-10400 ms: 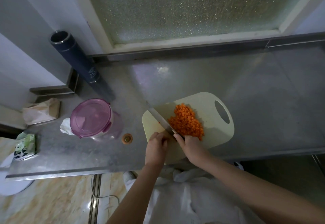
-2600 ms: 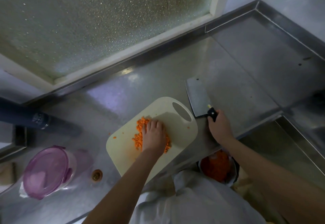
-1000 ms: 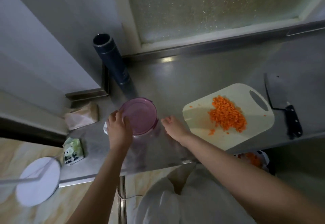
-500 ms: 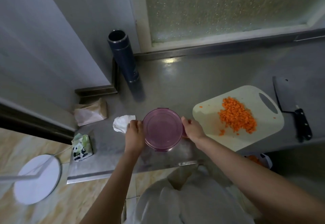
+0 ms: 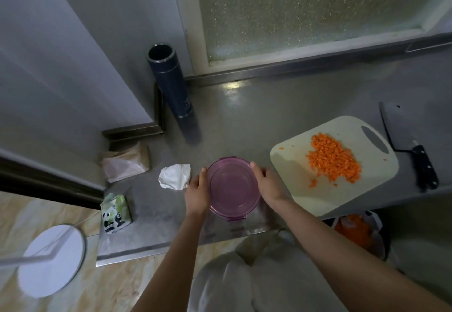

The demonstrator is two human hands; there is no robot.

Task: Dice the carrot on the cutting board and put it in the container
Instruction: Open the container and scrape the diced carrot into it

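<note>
We hold the container between our left hand and right hand. Each hand clasps one side, with the thumb laid along the rim of the lid and the other fingers hidden below. The container stands on the table near its front edge, just left of the cutting board. The diced carrot lies heaped on the right half of the board, a few stray bits apart from the pile. The lid is on, and we see no carrot in the container.

We judge the step in hand to be opening it. We should steady the body with one hand, free the latch tabs one at a time with the other, and lift the lid straight up. Then we set the lid down to the left and bring the rim up against the board's edge, so the pieces can be swept across without spilling. The cleaver, lying flat on the table right of the board, would serve as a scraper.

The lid is round, smooth, translucent pink plastic with a raised ring. The board is pale and matt, with rounded corners and an oval grip hole. The carrot pieces are small and look moist, so they will likely cling and scatter. The table is dull, reflective steel.
</note>
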